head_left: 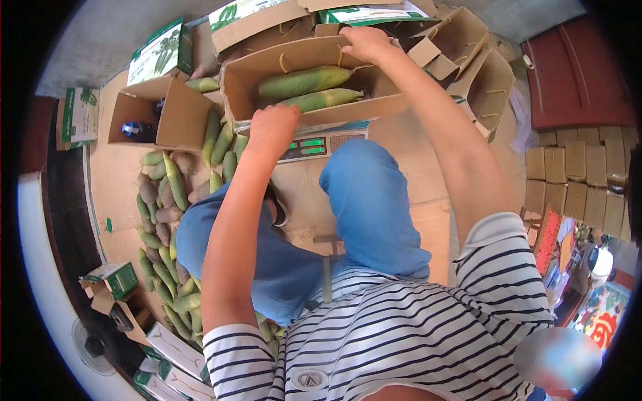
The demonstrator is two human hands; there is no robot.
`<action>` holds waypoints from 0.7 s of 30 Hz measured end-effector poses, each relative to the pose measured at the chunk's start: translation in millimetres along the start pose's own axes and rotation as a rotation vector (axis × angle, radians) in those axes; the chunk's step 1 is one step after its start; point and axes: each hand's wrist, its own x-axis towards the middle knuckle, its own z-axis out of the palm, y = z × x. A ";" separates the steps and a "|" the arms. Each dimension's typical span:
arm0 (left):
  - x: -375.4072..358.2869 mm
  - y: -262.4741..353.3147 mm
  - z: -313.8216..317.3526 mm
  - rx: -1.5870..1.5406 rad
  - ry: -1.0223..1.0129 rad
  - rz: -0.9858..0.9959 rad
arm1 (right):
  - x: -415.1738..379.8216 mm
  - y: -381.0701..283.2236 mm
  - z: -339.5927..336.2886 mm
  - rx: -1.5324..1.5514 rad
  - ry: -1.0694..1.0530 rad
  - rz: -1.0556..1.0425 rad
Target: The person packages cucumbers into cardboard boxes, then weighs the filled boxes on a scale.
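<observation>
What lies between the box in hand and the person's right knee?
In the head view, the scale's front panel with lit green displays lies between box and knee.

We are seeing a fairly bright scene, with soft light spreading over the floor (428, 194) and mild shade gathering inside the long carton (381, 107). Fisheye distortion is bending the red panel (575, 73), and black is framing the corners. A white shape (600, 262) is glaring, the scale display (312, 146) is glowing green, and a blurred patch (558, 359) is smudging the lower right.
</observation>
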 end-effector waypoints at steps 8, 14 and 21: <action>13.7 13.7 -9.4 0.058 -0.003 0.134 | -25.5 22.7 -8.6 -0.100 0.037 -0.345; 23.1 99.2 -47.4 0.070 0.096 0.545 | -186.2 116.5 -4.7 0.036 0.141 -0.064; 34.4 269.3 -17.5 -0.027 0.019 0.997 | -452.4 173.3 38.4 0.169 0.278 0.349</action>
